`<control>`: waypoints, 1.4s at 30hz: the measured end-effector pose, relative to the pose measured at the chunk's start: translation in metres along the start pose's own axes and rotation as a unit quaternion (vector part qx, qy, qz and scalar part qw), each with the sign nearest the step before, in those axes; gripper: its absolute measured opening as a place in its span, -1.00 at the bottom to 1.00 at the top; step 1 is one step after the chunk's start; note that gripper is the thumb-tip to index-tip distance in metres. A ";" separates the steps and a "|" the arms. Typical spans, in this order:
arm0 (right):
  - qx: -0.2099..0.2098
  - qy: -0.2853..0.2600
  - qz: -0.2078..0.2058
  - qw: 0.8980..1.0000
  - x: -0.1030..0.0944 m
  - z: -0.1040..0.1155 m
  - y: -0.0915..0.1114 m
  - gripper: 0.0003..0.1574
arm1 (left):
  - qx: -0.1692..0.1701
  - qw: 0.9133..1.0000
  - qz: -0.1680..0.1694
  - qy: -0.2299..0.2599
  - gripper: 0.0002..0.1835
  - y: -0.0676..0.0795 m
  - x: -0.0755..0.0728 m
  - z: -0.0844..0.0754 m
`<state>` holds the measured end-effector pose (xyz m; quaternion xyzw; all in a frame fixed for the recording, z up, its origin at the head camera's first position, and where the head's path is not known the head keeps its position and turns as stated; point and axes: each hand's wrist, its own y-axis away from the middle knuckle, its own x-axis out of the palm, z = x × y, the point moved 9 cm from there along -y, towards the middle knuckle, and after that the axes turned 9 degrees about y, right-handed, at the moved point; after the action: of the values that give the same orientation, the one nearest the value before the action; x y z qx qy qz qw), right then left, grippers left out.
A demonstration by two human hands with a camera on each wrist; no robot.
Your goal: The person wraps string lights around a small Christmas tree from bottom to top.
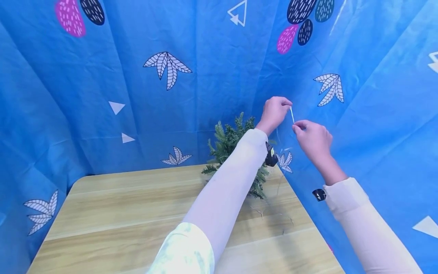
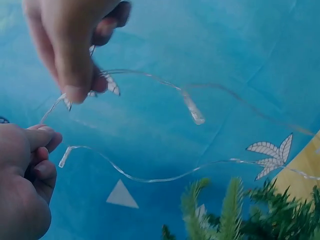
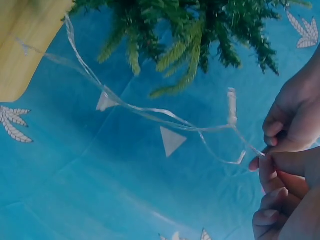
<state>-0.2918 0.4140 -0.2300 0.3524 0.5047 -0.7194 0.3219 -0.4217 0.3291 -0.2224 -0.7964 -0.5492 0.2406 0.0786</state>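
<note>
A clear-wired string of fairy lights with small bulbs runs between my two hands. My left hand pinches the strand at its upper end, above and beyond the green artificial tree. Lower and to the right, my right hand pinches it with thumb and forefinger. A short white stretch of strand is taut between the fingertips. In the right wrist view both hands meet close together at the strand, and more wire hangs in loose curves past the tree's needles.
The tree stands at the far right of a wooden table, partly hidden behind my left forearm. Thin loose wire lies on the tabletop near its base. Blue patterned cloth hangs behind the table and along its right side.
</note>
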 end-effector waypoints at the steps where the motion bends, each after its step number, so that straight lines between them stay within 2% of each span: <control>1: 0.000 -0.001 0.004 1.000 0.002 0.001 0.002 -0.54 | -0.003 1.000 -0.005 0.005 -0.81 -0.001 -0.003 0.002; 6: -0.005 0.010 0.013 1.000 0.006 0.008 0.010 -0.59 | -0.024 0.999 -0.007 0.022 -0.78 -0.006 -0.018 0.011; 9: -0.009 0.012 0.017 1.000 0.007 0.013 0.014 -0.62 | -0.033 0.999 -0.010 0.015 -0.78 -0.010 -0.028 0.017; 17: -0.014 0.005 0.041 0.999 0.016 0.023 0.022 -0.64 | -0.036 0.996 -0.014 -0.076 -0.77 -0.023 -0.050 0.027; 25: -0.004 -0.026 0.063 0.998 0.024 0.026 0.025 -0.65 | -0.048 0.993 0.003 -0.104 -0.74 -0.025 -0.064 0.032; 34: -0.001 -0.040 0.071 0.997 0.030 0.033 0.031 -0.66 | -0.055 0.989 0.002 -0.137 -0.70 -0.029 -0.085 0.035; 42: -0.009 -0.039 0.075 0.996 0.028 0.039 0.039 -0.65 | -0.087 0.983 0.022 -0.161 -0.64 -0.022 -0.100 0.041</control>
<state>-0.2820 0.3628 -0.2635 0.3583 0.4701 -0.7017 0.3977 -0.4877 0.2407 -0.2200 -0.7631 -0.5559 0.3184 -0.0854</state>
